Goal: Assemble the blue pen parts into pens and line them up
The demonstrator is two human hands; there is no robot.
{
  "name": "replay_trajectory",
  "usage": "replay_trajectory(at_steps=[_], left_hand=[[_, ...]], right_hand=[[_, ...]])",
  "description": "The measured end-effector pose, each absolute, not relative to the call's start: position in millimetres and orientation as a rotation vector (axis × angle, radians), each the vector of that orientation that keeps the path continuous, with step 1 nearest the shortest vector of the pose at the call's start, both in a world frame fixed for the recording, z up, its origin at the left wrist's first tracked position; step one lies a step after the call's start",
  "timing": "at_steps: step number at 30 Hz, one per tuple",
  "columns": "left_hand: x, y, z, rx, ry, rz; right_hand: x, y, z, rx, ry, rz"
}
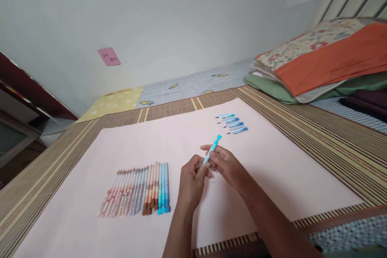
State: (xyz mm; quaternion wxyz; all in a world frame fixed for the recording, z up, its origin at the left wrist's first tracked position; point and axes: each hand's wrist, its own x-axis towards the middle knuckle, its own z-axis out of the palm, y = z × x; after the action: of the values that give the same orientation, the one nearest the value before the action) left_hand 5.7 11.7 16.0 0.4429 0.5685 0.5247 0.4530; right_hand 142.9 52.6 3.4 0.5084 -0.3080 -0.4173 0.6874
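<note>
Both my hands meet over the middle of a pale pink sheet [266,177]. My left hand [192,181] and my right hand [225,165] are each closed around one light blue pen [212,150], which points up and away from me. A row of several pens [137,189] in pink, grey, brown and blue lies side by side to the left of my hands. Several small blue refills or pen parts [234,123] lie in a short column farther away, beyond my right hand.
The pink sheet rests on a striped woven mat [338,137] on a bed. Folded bedding with an orange pillow [329,60] is stacked at the right. A pink note [109,56] sticks on the white wall. Dark wooden furniture [18,100] stands at the left.
</note>
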Motion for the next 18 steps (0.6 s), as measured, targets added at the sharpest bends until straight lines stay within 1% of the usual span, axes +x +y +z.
replay_trajectory(at_steps=[3, 6, 11, 14, 18], left_hand=[[6.0, 12.9, 16.6, 1.327, 1.217, 1.118], [6.6, 13.1, 15.7, 1.304, 1.181, 1.089], [9.2, 10.0, 13.7, 1.413, 1.365, 1.15], [11.1, 9.1, 15.0, 1.421, 1.372, 1.158], [10.9, 11.4, 17.2, 1.282, 1.213, 1.142]], right_hand=[[150.6, 54.0, 3.5, -0.699, -1.001, 1.726], [149.7, 54.7, -1.2, -0.745, -1.046, 1.678], [132.1, 52.7, -11.5, -0.788, -0.957, 1.589], [128.4, 51.5, -10.9, -0.749, -0.912, 1.643], [140.5, 52.8, -4.9, -0.689, -0.936, 1.78]])
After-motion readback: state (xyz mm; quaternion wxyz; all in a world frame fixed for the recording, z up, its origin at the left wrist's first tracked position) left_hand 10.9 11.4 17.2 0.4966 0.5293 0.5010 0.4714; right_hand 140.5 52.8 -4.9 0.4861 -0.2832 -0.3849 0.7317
